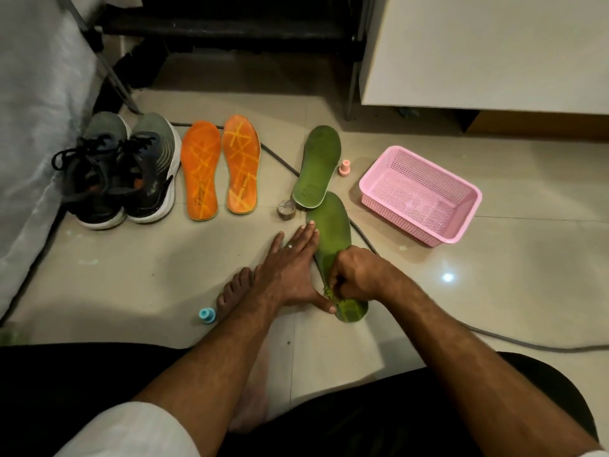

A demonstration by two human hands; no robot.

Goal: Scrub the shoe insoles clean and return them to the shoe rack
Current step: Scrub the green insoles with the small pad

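A green insole (333,232) lies on the tiled floor in front of me. My left hand (290,268) lies flat beside it, fingers straight along its left edge, thumb pressing near its heel. My right hand (354,273) is curled over the insole's heel part and grips something small and green that I cannot make out. A second green insole (319,164) lies just beyond, its heel overlapping the first one's toe. Two orange insoles (220,166) lie side by side to the left. A dark shoe rack (230,28) stands at the back.
A pair of grey and black sneakers (122,173) stands at the left. A pink plastic basket (420,192) sits at the right. A roll of tape (286,210), a pink cap (345,167), a blue cap (207,315), a grey cable (514,343) and my bare foot (235,291) are on the floor.
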